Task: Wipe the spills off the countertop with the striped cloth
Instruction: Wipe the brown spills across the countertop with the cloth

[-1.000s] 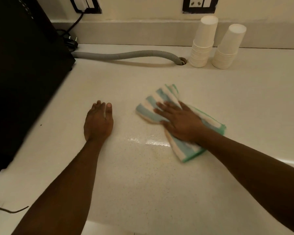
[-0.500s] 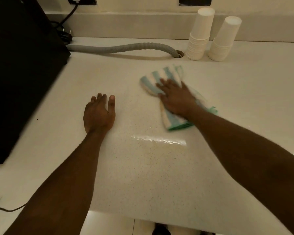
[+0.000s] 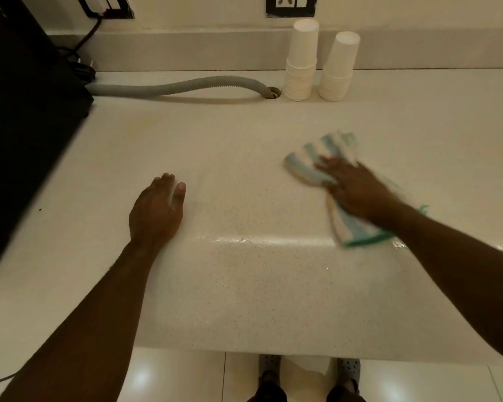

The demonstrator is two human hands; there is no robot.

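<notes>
The striped cloth (image 3: 311, 163), white with blue bands and a green hem, lies bunched on the pale speckled countertop (image 3: 244, 285) right of centre. My right hand (image 3: 355, 190) presses flat on top of it, fingers spread and pointing to the far left; the hand and cloth are motion-blurred. My left hand (image 3: 157, 210) rests palm down on the bare counter to the left, holding nothing. A wet shiny streak (image 3: 262, 240) runs across the counter between the two hands, reaching the cloth's near corner.
Two stacks of white paper cups (image 3: 301, 59) stand against the back ledge. A grey corrugated hose (image 3: 172, 87) runs from a counter hole to a large black appliance (image 3: 21, 117) on the left. Wall sockets (image 3: 291, 5) sit above. The counter's front edge is near my feet.
My right hand has slid the cloth to the right across the counter. The left hand stays planted. The camera has tipped down, showing the counter's front edge and floor.
</notes>
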